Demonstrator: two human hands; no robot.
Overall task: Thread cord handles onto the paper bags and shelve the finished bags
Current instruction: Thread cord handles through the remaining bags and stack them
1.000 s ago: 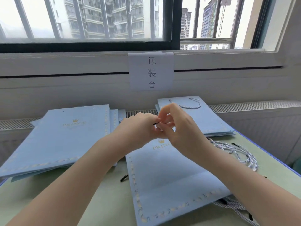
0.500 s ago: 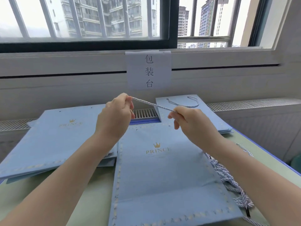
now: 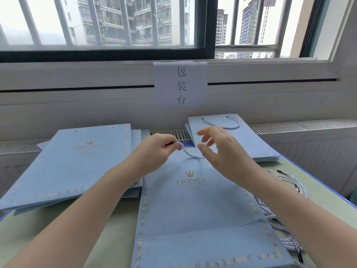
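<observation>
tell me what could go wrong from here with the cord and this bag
1. The left hand pinches only the cord near its end; that small grip could slip and the end might pull back out of the bag.
2. The right hand hovers open, off the cord, so the loose loop has no support.
3. The spare cords lie partly under the bag's right edge and could snag.

Green table (image 3: 119, 225): blue bags (image 3: 197, 219) flat, cord pile (image 3: 286, 227) right.

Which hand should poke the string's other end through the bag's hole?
Probably the left hand: it already pinches the cord by its tip at the bag's top edge. The right hand hovers open, holding nothing.
</observation>
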